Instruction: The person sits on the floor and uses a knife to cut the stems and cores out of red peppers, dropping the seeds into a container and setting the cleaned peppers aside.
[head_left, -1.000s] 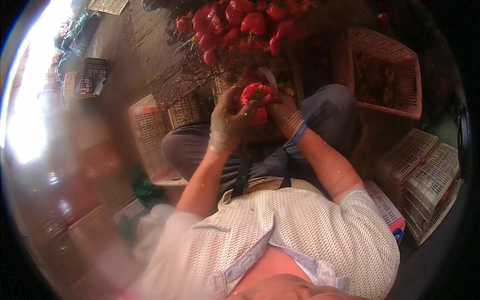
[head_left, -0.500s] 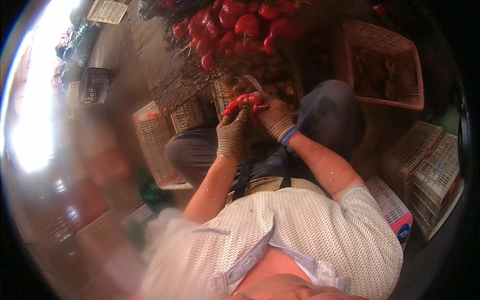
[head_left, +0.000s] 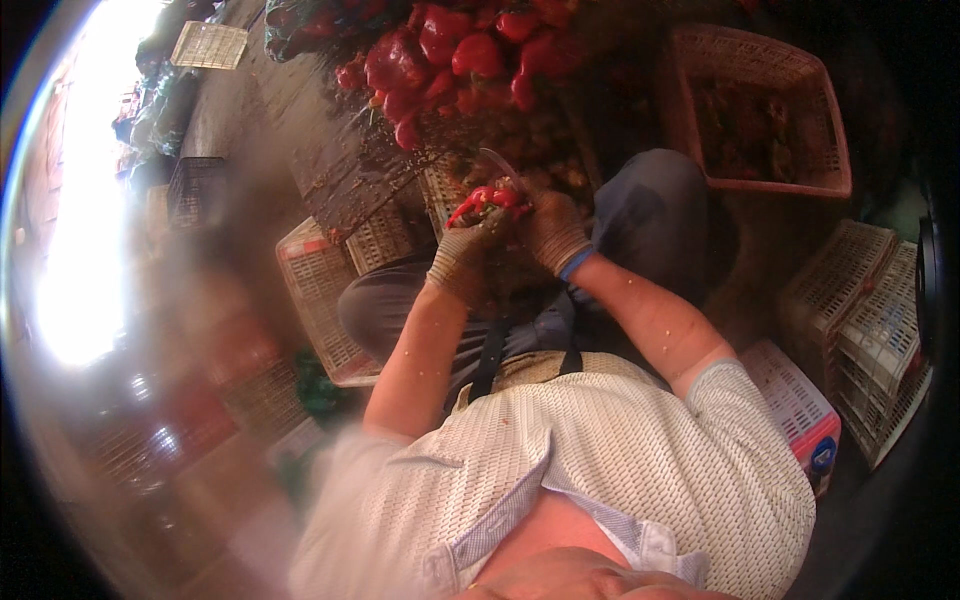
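Note:
My left hand (head_left: 468,256), in a brown knitted glove, is closed around a red pepper (head_left: 490,198) that looks cut open. Close against it, my right hand (head_left: 556,232), gloved the same way with a blue band at the wrist, grips a knife. The knife's thin curved blade (head_left: 499,162) sticks up past the pepper, and its handle is hidden in the glove. Both hands are over a light crate (head_left: 437,202) between my knees, with pale brownish scraps inside. Beyond them, a heap of red peppers (head_left: 478,55) lies on a dark, seed-strewn board (head_left: 345,165).
A reddish crate (head_left: 845,150) with dark scraps stands at the far right. Pale crates (head_left: 855,300) are stacked on the right, near a pink-and-white basket (head_left: 790,400). Another crate (head_left: 310,290) sits beside my left knee. The left side is blurred.
The view has shifted slightly, moving the pepper heap a little left and down. My hands stay together at the pepper, which is turned a little; the blade remains beside it.

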